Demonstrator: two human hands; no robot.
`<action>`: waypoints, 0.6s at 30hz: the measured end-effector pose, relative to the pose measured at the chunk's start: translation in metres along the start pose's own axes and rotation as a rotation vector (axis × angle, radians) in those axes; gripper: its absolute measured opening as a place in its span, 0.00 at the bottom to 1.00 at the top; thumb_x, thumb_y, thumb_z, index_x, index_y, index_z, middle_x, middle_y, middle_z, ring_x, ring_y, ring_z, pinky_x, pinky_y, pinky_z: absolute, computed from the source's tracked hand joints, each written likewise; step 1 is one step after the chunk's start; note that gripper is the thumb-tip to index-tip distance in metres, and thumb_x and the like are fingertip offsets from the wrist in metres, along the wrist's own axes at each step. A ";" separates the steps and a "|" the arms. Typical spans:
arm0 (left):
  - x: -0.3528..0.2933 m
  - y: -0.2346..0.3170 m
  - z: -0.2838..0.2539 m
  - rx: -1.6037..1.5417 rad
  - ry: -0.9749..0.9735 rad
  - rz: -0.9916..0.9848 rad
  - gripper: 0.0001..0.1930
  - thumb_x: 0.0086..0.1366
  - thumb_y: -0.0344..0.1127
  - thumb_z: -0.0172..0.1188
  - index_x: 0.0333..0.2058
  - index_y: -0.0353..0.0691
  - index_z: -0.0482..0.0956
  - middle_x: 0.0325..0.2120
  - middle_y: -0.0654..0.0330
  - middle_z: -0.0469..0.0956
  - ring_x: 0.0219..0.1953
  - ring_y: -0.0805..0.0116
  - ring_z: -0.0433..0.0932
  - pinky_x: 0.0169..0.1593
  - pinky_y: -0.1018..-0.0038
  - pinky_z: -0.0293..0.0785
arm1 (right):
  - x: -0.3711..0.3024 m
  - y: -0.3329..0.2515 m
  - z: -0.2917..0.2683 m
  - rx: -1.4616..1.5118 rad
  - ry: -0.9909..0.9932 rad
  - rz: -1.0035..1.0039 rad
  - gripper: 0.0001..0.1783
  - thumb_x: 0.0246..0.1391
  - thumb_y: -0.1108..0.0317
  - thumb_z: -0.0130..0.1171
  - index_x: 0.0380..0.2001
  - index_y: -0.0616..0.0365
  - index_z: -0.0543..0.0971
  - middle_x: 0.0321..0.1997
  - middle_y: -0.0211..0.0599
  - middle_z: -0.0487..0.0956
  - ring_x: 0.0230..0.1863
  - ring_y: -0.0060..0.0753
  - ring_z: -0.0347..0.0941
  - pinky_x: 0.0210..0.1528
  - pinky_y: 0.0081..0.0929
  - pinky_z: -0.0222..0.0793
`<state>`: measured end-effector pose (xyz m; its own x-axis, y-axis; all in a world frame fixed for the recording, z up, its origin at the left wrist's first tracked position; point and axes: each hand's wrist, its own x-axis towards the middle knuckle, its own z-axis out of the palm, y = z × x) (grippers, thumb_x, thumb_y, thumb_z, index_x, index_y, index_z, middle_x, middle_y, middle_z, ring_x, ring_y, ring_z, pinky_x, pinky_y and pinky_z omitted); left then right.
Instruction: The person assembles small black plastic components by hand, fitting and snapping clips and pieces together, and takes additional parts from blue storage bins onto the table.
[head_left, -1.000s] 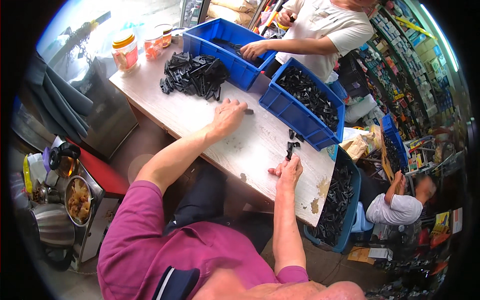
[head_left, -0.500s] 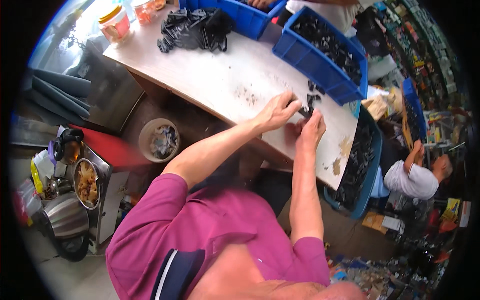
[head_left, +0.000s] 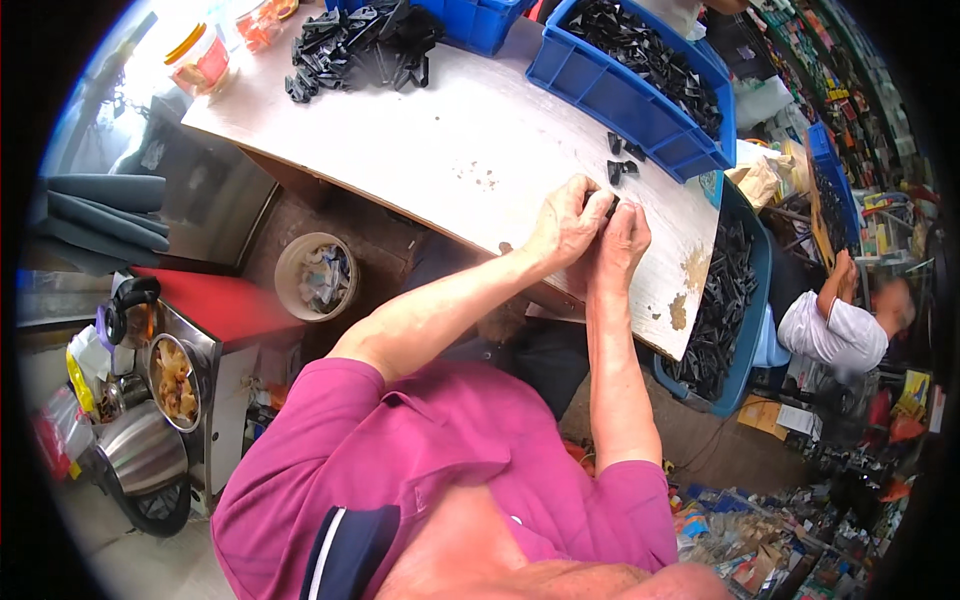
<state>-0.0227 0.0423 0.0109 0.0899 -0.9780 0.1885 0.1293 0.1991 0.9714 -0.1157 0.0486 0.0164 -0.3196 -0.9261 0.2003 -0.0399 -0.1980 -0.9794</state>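
My left hand (head_left: 568, 225) and my right hand (head_left: 622, 240) meet above the right part of the white table (head_left: 490, 130). Between their closed fingertips is a small black plastic part (head_left: 611, 208), mostly hidden by the fingers. Just beyond them lie several loose black plastic pieces (head_left: 616, 170) of the same sort. A blue crate (head_left: 600, 72) heaped with such pieces stands on the table past these. At the far left of the tabletop is a pile of longer-looking black pieces (head_left: 365, 45).
A teal tub (head_left: 716, 404) of black parts stands beside the table's right end. Another blue crate (head_left: 475, 28) and plastic jars (head_left: 198, 60) are at the back. A waste bucket (head_left: 290, 278) sits below the front edge. A co-worker (head_left: 830, 325) is at the right.
My hands have drawn closer together, covering more of the black part between them. The whole view has shifted slightly, and the co-worker at the right has moved a little.
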 end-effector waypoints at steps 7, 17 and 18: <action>0.007 -0.008 -0.006 -0.152 -0.127 -0.268 0.18 0.68 0.44 0.56 0.38 0.31 0.76 0.25 0.52 0.78 0.30 0.68 0.78 0.35 0.70 0.74 | -0.001 -0.004 0.002 -0.009 0.029 0.014 0.18 0.63 0.60 0.49 0.21 0.57 0.67 0.20 0.23 0.63 0.23 0.18 0.56 0.25 0.23 0.55; 0.001 0.012 -0.017 0.045 -0.171 -0.014 0.13 0.71 0.40 0.53 0.36 0.34 0.76 0.21 0.67 0.72 0.24 0.81 0.69 0.27 0.79 0.67 | 0.008 0.003 -0.013 -0.032 -0.099 0.047 0.17 0.64 0.59 0.48 0.22 0.56 0.71 0.19 0.23 0.65 0.21 0.16 0.58 0.23 0.21 0.59; 0.000 0.007 -0.023 0.049 -0.163 -0.014 0.13 0.71 0.40 0.53 0.36 0.34 0.76 0.21 0.67 0.72 0.24 0.81 0.69 0.27 0.79 0.67 | 0.007 0.001 -0.009 -0.071 -0.101 -0.007 0.17 0.63 0.59 0.48 0.22 0.57 0.70 0.17 0.24 0.64 0.19 0.17 0.59 0.22 0.22 0.62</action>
<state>0.0011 0.0447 0.0142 -0.0730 -0.9786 0.1921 0.0804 0.1862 0.9792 -0.1262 0.0442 0.0168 -0.2219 -0.9533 0.2051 -0.1097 -0.1846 -0.9767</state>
